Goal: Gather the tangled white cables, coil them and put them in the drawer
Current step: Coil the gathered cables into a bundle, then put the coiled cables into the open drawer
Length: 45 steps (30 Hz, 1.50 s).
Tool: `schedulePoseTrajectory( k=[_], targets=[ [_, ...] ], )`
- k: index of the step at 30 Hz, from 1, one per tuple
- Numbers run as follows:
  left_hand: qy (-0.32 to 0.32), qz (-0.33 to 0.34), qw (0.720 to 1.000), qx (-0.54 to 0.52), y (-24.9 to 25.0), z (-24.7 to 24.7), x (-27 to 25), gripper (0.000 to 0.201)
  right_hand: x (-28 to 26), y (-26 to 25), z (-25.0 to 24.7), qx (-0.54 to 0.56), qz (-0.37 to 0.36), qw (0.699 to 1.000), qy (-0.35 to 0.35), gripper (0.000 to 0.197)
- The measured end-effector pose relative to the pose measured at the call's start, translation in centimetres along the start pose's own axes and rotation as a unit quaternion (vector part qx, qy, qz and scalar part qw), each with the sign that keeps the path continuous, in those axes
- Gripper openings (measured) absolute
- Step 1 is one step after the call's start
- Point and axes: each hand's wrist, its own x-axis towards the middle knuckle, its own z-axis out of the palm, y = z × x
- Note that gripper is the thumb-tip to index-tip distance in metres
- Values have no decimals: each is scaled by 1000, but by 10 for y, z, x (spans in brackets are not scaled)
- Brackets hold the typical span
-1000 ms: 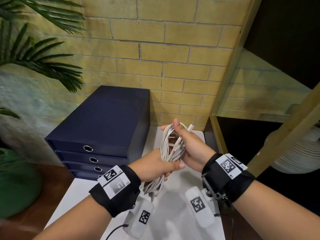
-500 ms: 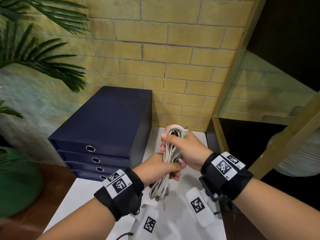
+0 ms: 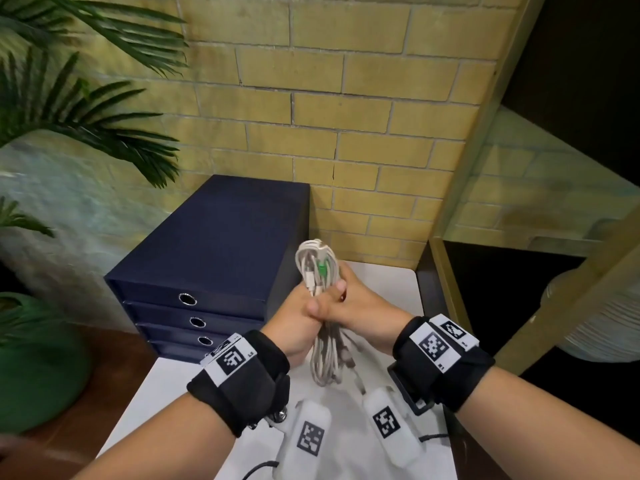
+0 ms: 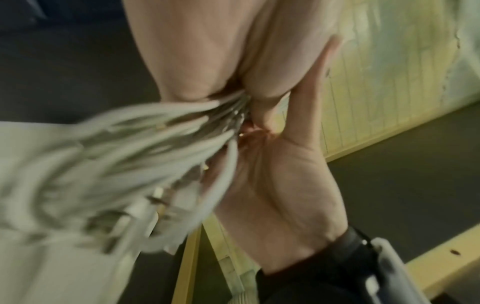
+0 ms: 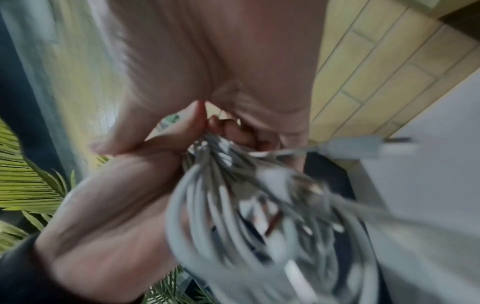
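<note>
Both hands' fingers clenched round white cables [image 3: 317, 271], beside drawer unit [image 3: 221, 258], over table edge [image 3: 414, 278]

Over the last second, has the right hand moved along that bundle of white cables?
Yes. The right hand slid down from the top loop of the white cables, nearer the white table, and now meets the left hand.

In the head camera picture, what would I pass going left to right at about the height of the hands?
Green pot → blue drawer box → left hand → white cables → right hand → wooden shelf frame.
</note>
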Motion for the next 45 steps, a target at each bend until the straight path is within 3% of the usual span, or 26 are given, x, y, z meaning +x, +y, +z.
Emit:
schedulePoseTrajectory(
  k=[3,7,10,13,16,19,21,23,25,27,29,30,32,34,36,38,42,45],
  targets=[
    [52,-57,994,-83,2,-5,3,29,-7,0,1,-32,17,997,-70,91],
    [37,-99,988,-112,5,-5,2,30,-7,5,3,-101,31,990,-89,92],
    [64,-99,988,-97,-1,-7,-2,24,-8,4,4,-197,30,976,-88,65],
    [83,-96,991,-46,-9,-16,-6,25,-8,6,3,-327,50,943,-46,32],
    [76,-110,991,-30,-15,-28,-11,44,-9,9,1,-391,49,918,-50,6],
    [82,-86,993,-20,-14,-38,-15,54,-5,4,-8,-461,62,883,-63,7],
    [117,-42,992,-19,-11,-42,-18,70,-3,0,-17,-527,81,842,-77,8],
    [129,21,990,60,-8,-42,-23,85,-4,-2,-23,-588,95,798,-96,9],
    [116,91,960,237,-7,-37,-30,90,-6,-1,-22,-632,101,759,-120,13],
    [92,152,882,436,-10,-35,-35,84,-8,0,-18,-651,100,738,-146,14],
    [69,159,818,549,-10,-35,-37,71,-9,1,-14,-663,97,724,-161,14],
    [58,147,805,572,-10,-39,-37,64,-9,2,-13,-668,96,720,-164,15],
    [34,108,823,556,-7,-51,-39,59,-10,3,-13,-676,95,712,-162,15],
    [10,62,880,471,2,-64,-44,65,-11,2,-14,-688,96,701,-161,17],
    [-3,42,909,414,10,-74,-49,71,-11,-2,-11,-695,99,691,-170,16],
    [-15,42,881,472,15,-75,-51,80,-9,-5,-3,-702,93,682,-185,15],
    [-67,36,780,621,-2,-69,-50,80,0,-16,30,-710,42,670,-210,21],
    [-28,26,783,621,-20,-85,-47,43,9,-21,54,-718,-14,665,-205,24]
  ],
)
